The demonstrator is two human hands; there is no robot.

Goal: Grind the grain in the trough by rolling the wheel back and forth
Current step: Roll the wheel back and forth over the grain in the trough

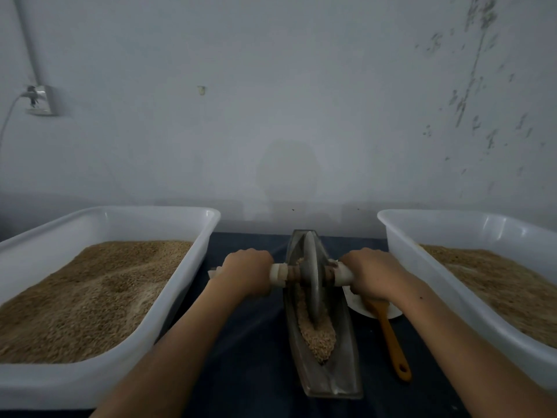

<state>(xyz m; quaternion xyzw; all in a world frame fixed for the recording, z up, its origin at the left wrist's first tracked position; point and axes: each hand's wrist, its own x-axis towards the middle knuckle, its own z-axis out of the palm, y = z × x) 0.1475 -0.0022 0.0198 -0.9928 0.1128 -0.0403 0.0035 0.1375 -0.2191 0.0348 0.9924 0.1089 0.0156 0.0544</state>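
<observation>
A long boat-shaped metal trough [346,366] lies lengthwise on the dark table between my arms. Pale crushed grain [319,336] fills its near half. A grey metal wheel [312,276] stands upright in the trough, toward its far half, on a wooden axle with white-wrapped handles. My left hand [245,271] grips the left handle. My right hand [369,273] grips the right handle. Both fists hide most of the handles.
A large white tub [168,300] of brown grain stands on the left, another white tub [404,254] of grain on the right. A white dish [358,304] and an orange-handled spatula [393,342] lie right of the trough. A wall rises close behind the table.
</observation>
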